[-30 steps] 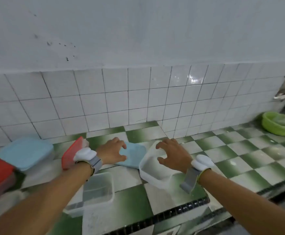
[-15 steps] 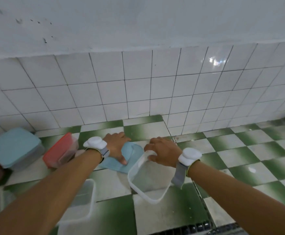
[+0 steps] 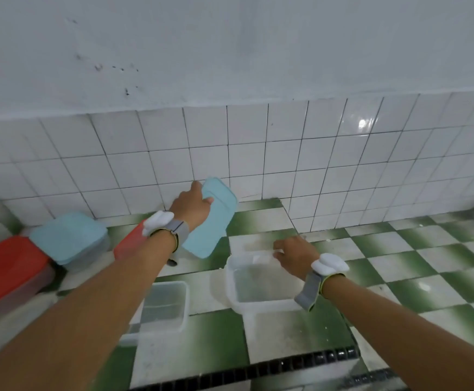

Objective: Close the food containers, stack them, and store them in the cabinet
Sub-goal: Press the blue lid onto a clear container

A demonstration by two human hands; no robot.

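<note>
At the far left edge a red-lidded container stands on the bench, its left side cut off by the frame, and just beside it a blue-lidded container sits against the tiled wall. Both look already closed. A further red lid shows behind the left forearm, but most of it is hidden, so whether a container sits under it cannot be told.

The left hand has its grip closed on the loose blue lid, thumb on top and fingers wrapped behind its upper left edge. The lid is lifted clear of the bench and tilted, its long axis running from upper right down to lower left. Below the left forearm an open clear container stands empty; its near left corner is covered by the arm.

The move to come turns on this: the clear container under the right hand lies down and to the right of the held lid, near it but apart, with its long axis running front to back. By my reading the lid must swing rightward, level out and turn to match that rim.

The right hand rests on the container's far right corner, fingers curled over the rim to steady it. How firmly it grips is hard to make out through motion blur
</note>
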